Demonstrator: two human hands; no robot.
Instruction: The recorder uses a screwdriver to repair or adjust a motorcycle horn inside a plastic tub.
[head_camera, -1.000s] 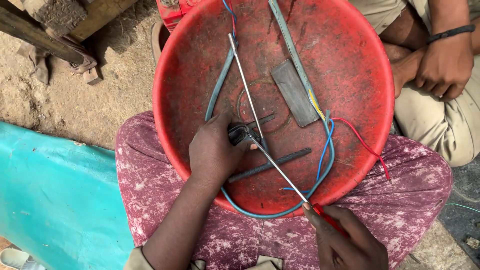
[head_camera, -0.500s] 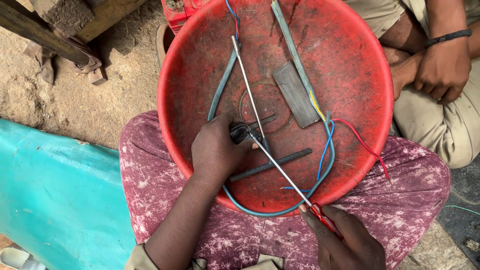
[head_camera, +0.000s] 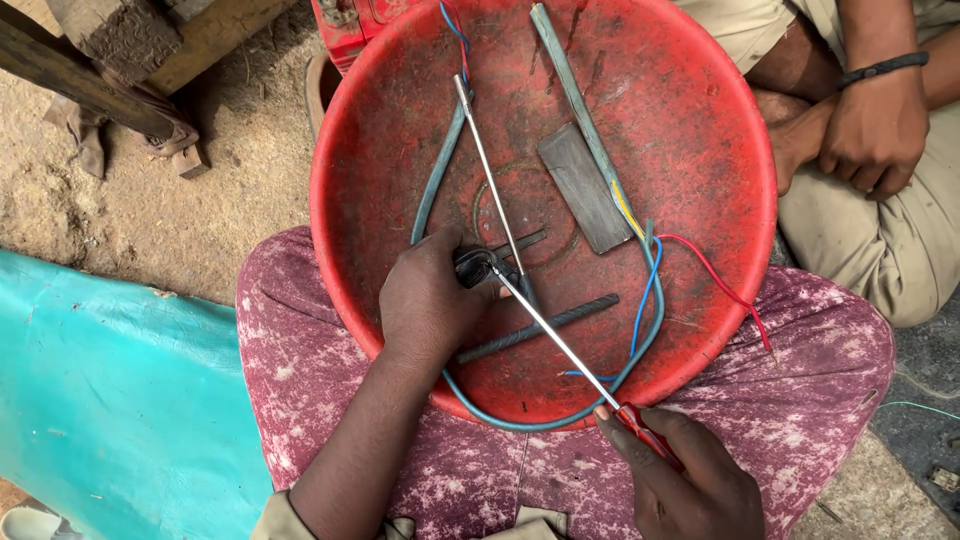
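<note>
- Hardly anything is shifting since the earlier frames: the left hand (head_camera: 430, 300) is still pinching a small dark fitting (head_camera: 472, 268) at the middle of the red plastic basin (head_camera: 700, 150), and only the view is sliding slightly.
- That fitting is sitting inside the basin, which is resting on the person's lap, just above a ribbed steel bar (head_camera: 540, 327).
- The right hand (head_camera: 680, 480), at the lower right of the frame, is closing around the red handle of a screwdriver (head_camera: 560, 340), whose shaft is running up-left so the tip is meeting the fitting.
- Judging by this, a screw on the fitting is being turned; the next move seems to call for keeping the tip seated while the left hand is steadying the piece.
- A flat grey metal plate (head_camera: 582, 185), a thin metal rod (head_camera: 490, 170) and a blue cable (head_camera: 600, 390) are lying around it.
- The left fingers are covering most of the fitting, so its kind is hard to tell; the right hand is being cut off by the bottom edge.
- Another person's hand (head_camera: 870, 130) is resting at the upper right.
</note>
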